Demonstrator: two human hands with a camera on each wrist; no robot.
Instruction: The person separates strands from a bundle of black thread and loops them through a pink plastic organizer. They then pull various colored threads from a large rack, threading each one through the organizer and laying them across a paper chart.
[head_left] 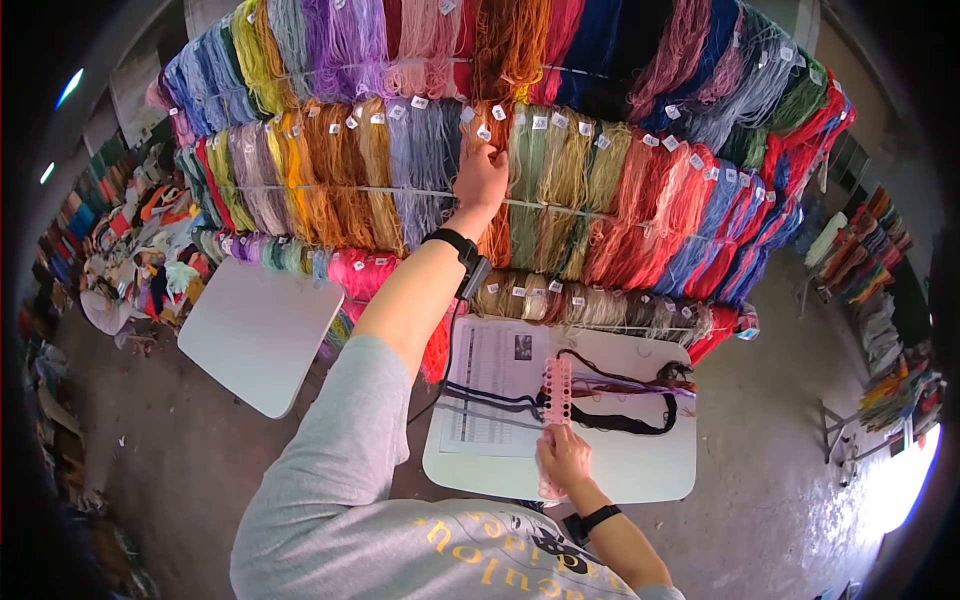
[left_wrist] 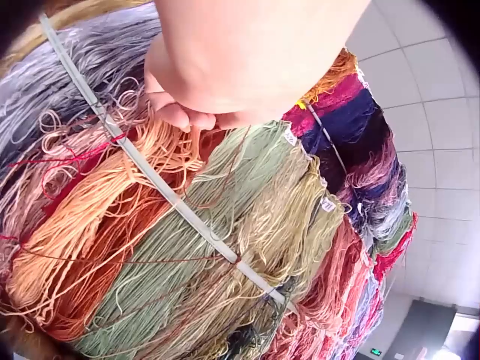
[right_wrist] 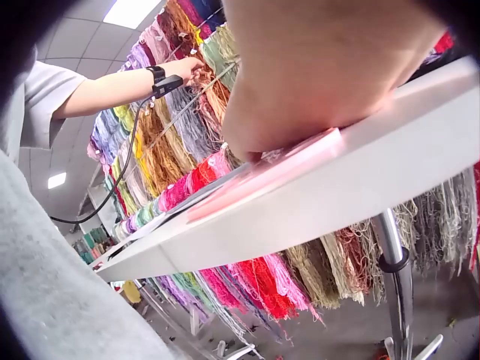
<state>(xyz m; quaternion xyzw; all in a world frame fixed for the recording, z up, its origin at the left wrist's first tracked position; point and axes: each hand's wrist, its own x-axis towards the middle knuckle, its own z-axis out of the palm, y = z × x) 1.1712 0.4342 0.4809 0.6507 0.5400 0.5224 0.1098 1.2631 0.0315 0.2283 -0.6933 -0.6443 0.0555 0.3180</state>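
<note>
My left hand (head_left: 483, 182) is raised to the middle row of the hanging yarn, its fingers curled at the top of an orange skein (head_left: 494, 240). In the left wrist view the fingertips (left_wrist: 180, 116) pinch light orange strands (left_wrist: 82, 225), beside a green skein (left_wrist: 169, 262). Down at the white table (head_left: 640, 475), my right hand (head_left: 565, 455) grips the lower part of a pink strip with rows of holes (head_left: 558, 385). Navy and grey threads (head_left: 490, 396) run left from the strip; a black skein (head_left: 640, 425) loops to its right. My right fingers are mostly hidden in the right wrist view.
A printed sheet (head_left: 485, 350) lies under the threads on the table. Another white tabletop (head_left: 260, 330) stands to the left. Metal rails (left_wrist: 184, 206) cross the tagged skeins. A cable (head_left: 437, 395) hangs from the left wrist camera. Heaped yarn (head_left: 150, 260) lies far left.
</note>
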